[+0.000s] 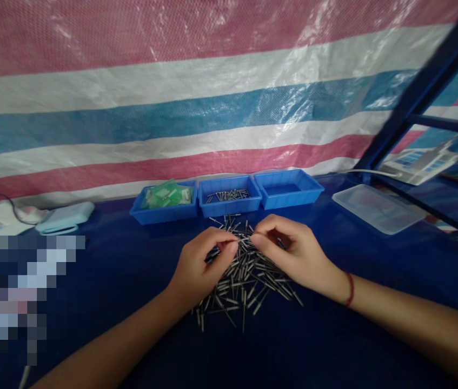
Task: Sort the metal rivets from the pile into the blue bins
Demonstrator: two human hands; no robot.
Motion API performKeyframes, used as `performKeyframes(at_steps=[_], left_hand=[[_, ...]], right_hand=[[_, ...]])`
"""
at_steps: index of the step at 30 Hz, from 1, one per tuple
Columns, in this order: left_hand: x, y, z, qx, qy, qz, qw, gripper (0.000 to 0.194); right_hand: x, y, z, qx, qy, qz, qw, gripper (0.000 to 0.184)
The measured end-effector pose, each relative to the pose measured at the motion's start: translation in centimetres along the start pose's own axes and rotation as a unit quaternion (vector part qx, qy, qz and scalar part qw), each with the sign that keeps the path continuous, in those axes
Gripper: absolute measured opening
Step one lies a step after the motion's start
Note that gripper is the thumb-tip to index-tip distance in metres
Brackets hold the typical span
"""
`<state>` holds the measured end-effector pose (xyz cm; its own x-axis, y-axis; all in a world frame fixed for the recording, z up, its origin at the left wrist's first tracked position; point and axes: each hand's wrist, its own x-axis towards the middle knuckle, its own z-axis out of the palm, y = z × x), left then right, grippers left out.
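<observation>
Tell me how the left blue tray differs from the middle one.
The left tray holds green packets; the middle tray holds thin metal pins. The left tray's load heaps up past its rim, while the middle tray's lies lower. Both are blue, open-topped and on the table.

You hold one pin (244, 239) — thin, silvery, nearly level — over a loose heap (241, 273) of others, jumbled at every angle.
</observation>
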<state>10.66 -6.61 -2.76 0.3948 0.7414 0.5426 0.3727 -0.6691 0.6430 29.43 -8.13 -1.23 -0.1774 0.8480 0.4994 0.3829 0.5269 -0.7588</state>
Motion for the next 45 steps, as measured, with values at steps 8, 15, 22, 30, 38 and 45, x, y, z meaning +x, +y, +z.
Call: performKeyframes(at_steps=[8,15,22,30,38,45], left_hand=[[0.6,-0.9,-0.6,-0.015,0.034,-0.095,0.995,0.016],[1.9,-2.5,-2.8,0.128,-0.055,-0.055,0.989,0.018],[1.9,-3.7,-4.2,0.213,-0.204,-0.034,0.955,0.018],[1.7,-3.1,-4.1,0.238,-0.234,-0.092,0.938,0.02],[1.4,-0.9,-1.8,0.089,-0.105,-0.132,0.982,0.02],[-0.4,2.1,1.2,-0.04,-0.066,-0.144,0.987,0.015]], right_hand=[[4.5,5.4,-6.3,-0.335,0.134,-0.075,0.93,0.019],[3.6,6.6,-6.2,-0.357,0.049,-0.11,0.926,0.019],[2.2,5.6,-3.8,-0.34,-0.099,-0.192,0.915,0.02],[2.1,5.3,-3.6,-0.325,-0.105,-0.212,0.916,0.021],[1.1,2.2,-1.9,-0.167,-0.082,-0.117,0.976,0.015],[-0.5,-0.3,0.2,0.075,-0.064,0.045,0.994,0.014]])
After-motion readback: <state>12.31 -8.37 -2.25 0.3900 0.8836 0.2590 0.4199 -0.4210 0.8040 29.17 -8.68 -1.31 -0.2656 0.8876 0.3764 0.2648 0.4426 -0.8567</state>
